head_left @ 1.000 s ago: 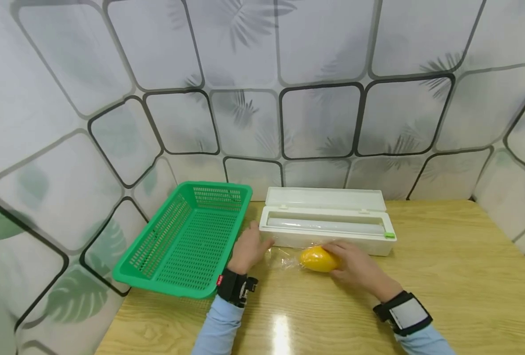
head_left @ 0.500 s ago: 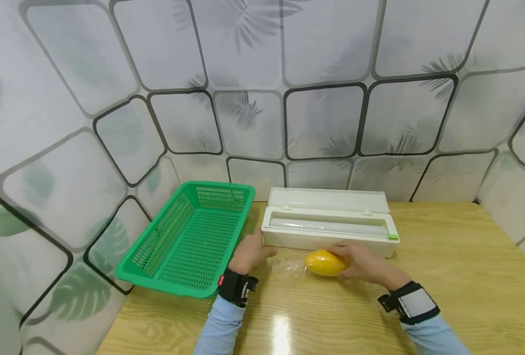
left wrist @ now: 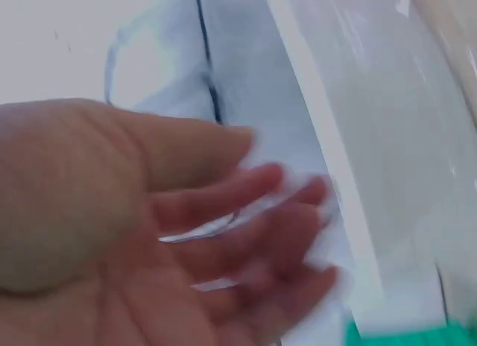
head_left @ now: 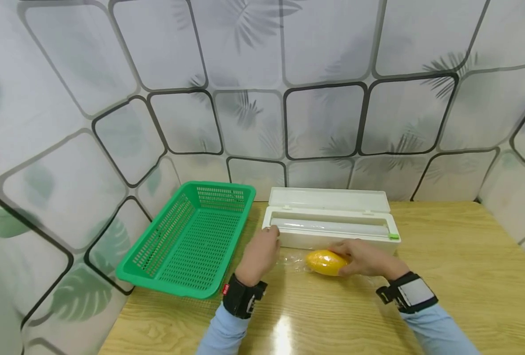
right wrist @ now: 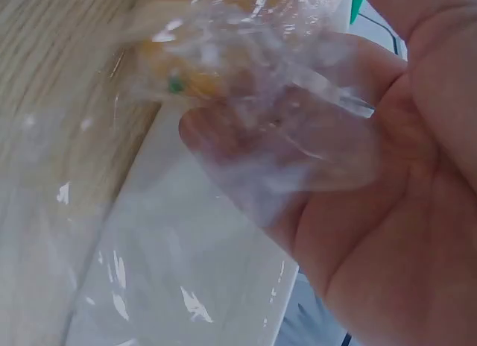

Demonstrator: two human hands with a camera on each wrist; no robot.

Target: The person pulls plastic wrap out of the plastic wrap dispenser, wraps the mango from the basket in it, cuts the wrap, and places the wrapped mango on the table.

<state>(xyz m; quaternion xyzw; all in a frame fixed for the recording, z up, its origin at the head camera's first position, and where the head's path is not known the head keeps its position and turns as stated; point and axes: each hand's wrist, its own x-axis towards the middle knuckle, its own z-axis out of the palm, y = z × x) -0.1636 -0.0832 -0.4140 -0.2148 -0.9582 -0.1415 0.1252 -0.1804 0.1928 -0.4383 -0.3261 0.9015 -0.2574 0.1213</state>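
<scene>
A yellow oval fruit [head_left: 325, 262] lies in front of the white box, wrapped in clear plastic film [head_left: 292, 260] whose loose end trails off to the left. My right hand [head_left: 365, 258] holds the fruit from its right side; crumpled film covers part of the fingers in the right wrist view. My left hand [head_left: 259, 255] is at the left front corner of the white cling film box [head_left: 304, 241], its fingers loosely bent with nothing between them. In the left wrist view those fingers [left wrist: 216, 159] are blurred beside the box. Inside the box, a film roll [head_left: 329, 226] shows.
The box lid [head_left: 329, 198] stands raised at the back, and a green slider [head_left: 393, 236] sits at its right end. Left of the hands is a green perforated basket [head_left: 165, 288]. A patterned wall covering [head_left: 253, 123] borders the wooden table [head_left: 440, 266].
My left hand has risen from beside the box's left end to its front corner. The right hand and fruit shifted slightly right in view, then stayed nearly still.
</scene>
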